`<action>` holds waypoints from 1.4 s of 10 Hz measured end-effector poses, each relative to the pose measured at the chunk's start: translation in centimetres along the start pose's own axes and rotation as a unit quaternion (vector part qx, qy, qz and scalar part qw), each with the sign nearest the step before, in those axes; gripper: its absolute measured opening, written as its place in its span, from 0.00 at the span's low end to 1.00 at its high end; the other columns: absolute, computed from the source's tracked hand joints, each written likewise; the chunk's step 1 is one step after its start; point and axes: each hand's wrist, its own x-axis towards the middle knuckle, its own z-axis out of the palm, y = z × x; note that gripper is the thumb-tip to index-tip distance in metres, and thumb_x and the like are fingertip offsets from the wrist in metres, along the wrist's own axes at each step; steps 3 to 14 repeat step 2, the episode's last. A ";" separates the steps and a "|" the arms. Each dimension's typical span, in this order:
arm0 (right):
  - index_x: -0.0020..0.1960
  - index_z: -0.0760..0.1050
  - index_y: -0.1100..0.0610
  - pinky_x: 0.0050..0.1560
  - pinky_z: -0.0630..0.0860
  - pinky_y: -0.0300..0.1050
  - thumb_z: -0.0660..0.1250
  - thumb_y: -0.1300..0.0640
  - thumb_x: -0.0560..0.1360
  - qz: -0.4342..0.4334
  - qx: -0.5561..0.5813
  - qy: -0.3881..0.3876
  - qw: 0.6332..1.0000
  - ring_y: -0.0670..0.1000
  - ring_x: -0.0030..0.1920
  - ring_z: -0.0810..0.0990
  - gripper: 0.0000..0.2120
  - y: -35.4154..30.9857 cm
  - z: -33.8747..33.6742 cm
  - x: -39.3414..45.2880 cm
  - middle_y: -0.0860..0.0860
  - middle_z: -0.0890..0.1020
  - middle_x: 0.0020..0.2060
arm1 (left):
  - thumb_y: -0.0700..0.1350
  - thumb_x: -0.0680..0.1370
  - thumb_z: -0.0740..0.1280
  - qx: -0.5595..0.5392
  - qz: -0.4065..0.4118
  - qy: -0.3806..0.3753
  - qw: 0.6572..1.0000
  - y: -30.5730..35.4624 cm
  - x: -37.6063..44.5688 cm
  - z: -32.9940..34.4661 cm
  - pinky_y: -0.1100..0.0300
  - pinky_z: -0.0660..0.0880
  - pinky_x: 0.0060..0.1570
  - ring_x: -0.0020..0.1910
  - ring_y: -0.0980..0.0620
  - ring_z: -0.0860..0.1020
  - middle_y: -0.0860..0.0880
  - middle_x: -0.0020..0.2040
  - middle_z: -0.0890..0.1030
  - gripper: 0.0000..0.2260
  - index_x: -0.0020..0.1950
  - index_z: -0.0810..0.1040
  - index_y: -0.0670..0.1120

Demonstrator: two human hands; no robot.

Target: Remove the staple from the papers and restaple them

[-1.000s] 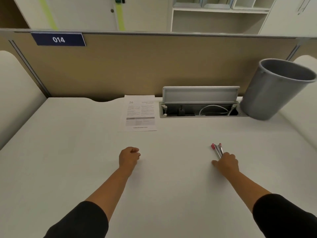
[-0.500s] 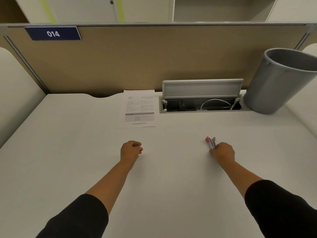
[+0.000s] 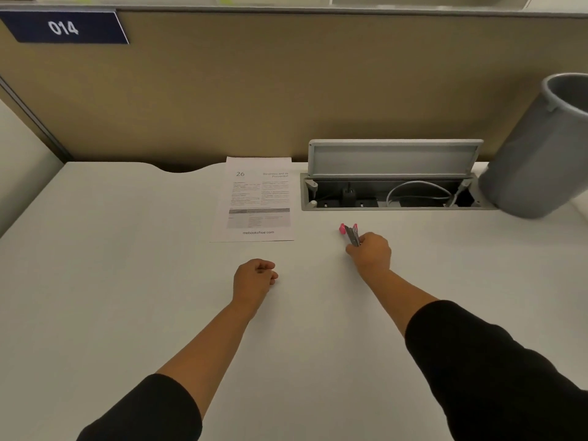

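Note:
The printed papers (image 3: 256, 198) lie flat on the white desk (image 3: 127, 249) near the back edge, page number 26 at the top. No staple can be made out on them at this size. My right hand (image 3: 370, 254) grips a small pink and grey stapler (image 3: 350, 233), whose front end pokes out past my fingers, just right of the papers' lower corner. My left hand (image 3: 254, 276) rests on the desk in a loose fist below the papers, holding nothing.
An open cable tray (image 3: 391, 192) with a raised lid and a white cable sits in the desk right of the papers. A grey bin (image 3: 537, 154) stands at the far right. A tan partition (image 3: 286, 90) closes the back.
My right hand has carried the stapler forward and left, closer to the papers. The camera has tilted down and moved nearer. My left hand has stayed a fist.

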 end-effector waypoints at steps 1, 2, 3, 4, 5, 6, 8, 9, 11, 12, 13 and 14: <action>0.54 0.76 0.62 0.46 0.72 0.42 0.68 0.53 0.73 -0.012 -0.021 -0.001 1.000 0.54 0.45 0.78 0.15 -0.8 0.6 1.0 0.58 0.80 0.48 | 0.31 0.75 0.58 -0.012 0.009 0.011 1.000 -0.2 1.1 -0.3 0.68 0.71 0.29 0.33 0.53 0.77 0.46 0.38 0.80 0.10 0.46 0.77 0.42; 0.55 0.74 0.62 0.46 0.71 0.42 0.68 0.50 0.73 -0.005 -0.031 -0.016 0.999 0.54 0.48 0.79 0.18 -0.9 1.3 0.9 0.58 0.80 0.50 | 0.31 0.75 0.58 -0.005 0.003 0.011 1.000 -0.6 1.1 -0.3 0.70 0.71 0.28 0.34 0.54 0.77 0.46 0.38 0.81 0.10 0.46 0.77 0.42; 0.55 0.74 0.62 0.46 0.71 0.42 0.68 0.50 0.73 -0.005 -0.031 -0.016 0.999 0.54 0.48 0.79 0.18 -0.9 1.3 0.9 0.58 0.80 0.50 | 0.31 0.75 0.58 -0.005 0.003 0.011 1.000 -0.6 1.1 -0.3 0.70 0.71 0.28 0.34 0.54 0.77 0.46 0.38 0.81 0.10 0.46 0.77 0.42; 0.55 0.74 0.62 0.46 0.71 0.42 0.68 0.50 0.73 -0.005 -0.031 -0.016 0.999 0.54 0.48 0.79 0.18 -0.9 1.3 0.9 0.58 0.80 0.50 | 0.31 0.75 0.58 -0.005 0.003 0.011 1.000 -0.6 1.1 -0.3 0.70 0.71 0.28 0.34 0.54 0.77 0.46 0.38 0.81 0.10 0.46 0.77 0.42; 0.55 0.74 0.62 0.46 0.71 0.42 0.68 0.50 0.73 -0.005 -0.031 -0.016 0.999 0.54 0.48 0.79 0.18 -0.9 1.3 0.9 0.58 0.80 0.50 | 0.31 0.75 0.58 -0.005 0.003 0.011 1.000 -0.6 1.1 -0.3 0.70 0.71 0.28 0.34 0.54 0.77 0.46 0.38 0.81 0.10 0.46 0.77 0.42; 0.55 0.74 0.62 0.46 0.71 0.42 0.68 0.50 0.73 -0.005 -0.031 -0.016 0.999 0.54 0.48 0.79 0.18 -0.9 1.3 0.9 0.58 0.80 0.50 | 0.31 0.75 0.58 -0.005 0.003 0.011 1.000 -0.6 1.1 -0.3 0.70 0.71 0.28 0.34 0.54 0.77 0.46 0.38 0.81 0.10 0.46 0.77 0.42; 0.55 0.74 0.62 0.46 0.71 0.42 0.68 0.50 0.73 -0.005 -0.031 -0.016 0.999 0.54 0.48 0.79 0.18 -0.9 1.3 0.9 0.58 0.80 0.50 | 0.31 0.75 0.58 -0.005 0.003 0.011 1.000 -0.6 1.1 -0.3 0.70 0.71 0.28 0.34 0.54 0.77 0.46 0.38 0.81 0.10 0.46 0.77 0.42; 0.55 0.74 0.62 0.46 0.71 0.42 0.68 0.50 0.73 -0.005 -0.031 -0.016 0.999 0.54 0.48 0.79 0.18 -0.9 1.3 0.9 0.58 0.80 0.50 | 0.31 0.75 0.58 -0.005 0.003 0.011 1.000 -0.6 1.1 -0.3 0.70 0.71 0.28 0.34 0.54 0.77 0.46 0.38 0.81 0.10 0.46 0.77 0.42; 0.55 0.74 0.62 0.46 0.71 0.42 0.68 0.50 0.73 -0.005 -0.031 -0.016 0.999 0.54 0.48 0.79 0.18 -0.9 1.3 0.9 0.58 0.80 0.50 | 0.31 0.75 0.58 -0.005 0.003 0.011 1.000 -0.6 1.1 -0.3 0.70 0.71 0.28 0.34 0.54 0.77 0.46 0.38 0.81 0.10 0.46 0.77 0.42; 0.55 0.74 0.62 0.46 0.71 0.42 0.68 0.50 0.73 -0.005 -0.031 -0.016 0.999 0.54 0.48 0.79 0.18 -0.9 1.3 0.9 0.58 0.80 0.50 | 0.31 0.75 0.58 -0.005 0.003 0.011 1.000 -0.6 1.1 -0.3 0.70 0.71 0.28 0.34 0.54 0.77 0.46 0.38 0.81 0.10 0.46 0.77 0.42; 0.55 0.74 0.62 0.46 0.71 0.42 0.68 0.50 0.73 -0.005 -0.031 -0.016 0.999 0.54 0.48 0.79 0.18 -0.9 1.3 0.9 0.58 0.80 0.50 | 0.31 0.75 0.58 -0.005 0.003 0.011 1.000 -0.6 1.1 -0.3 0.70 0.71 0.28 0.34 0.54 0.77 0.46 0.38 0.81 0.10 0.46 0.77 0.42; 0.55 0.74 0.62 0.46 0.71 0.42 0.68 0.50 0.73 -0.005 -0.031 -0.016 0.999 0.54 0.48 0.79 0.18 -0.9 1.3 0.9 0.58 0.80 0.50 | 0.31 0.75 0.58 -0.005 0.003 0.011 1.000 -0.6 1.1 -0.3 0.70 0.71 0.28 0.34 0.54 0.77 0.46 0.38 0.81 0.10 0.46 0.77 0.42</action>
